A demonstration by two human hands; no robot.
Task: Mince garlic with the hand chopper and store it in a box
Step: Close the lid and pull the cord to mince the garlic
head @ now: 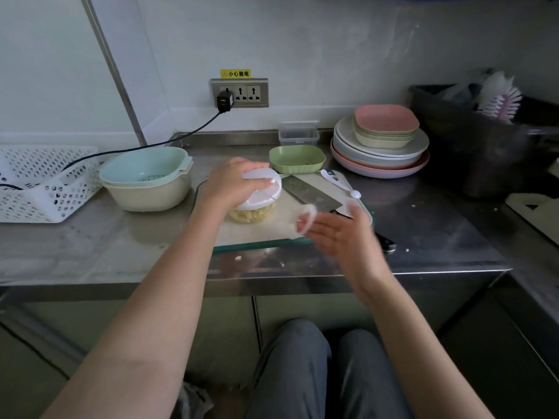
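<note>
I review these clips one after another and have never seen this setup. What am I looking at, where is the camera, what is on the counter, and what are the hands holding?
There is no machine: a person wears one wide-angle camera on the head, looking down at their own bare arms. The left hand presses down on the white lid of the hand chopper, whose clear cup holds pale garlic pieces. The right hand, blurred by motion, has the chopper's white pull ring at its fingers. The chopper stands on a cutting board beside a cleaver and a white spoon. Behind are a green dish, a clear lidded box and stacked plates.
</note>
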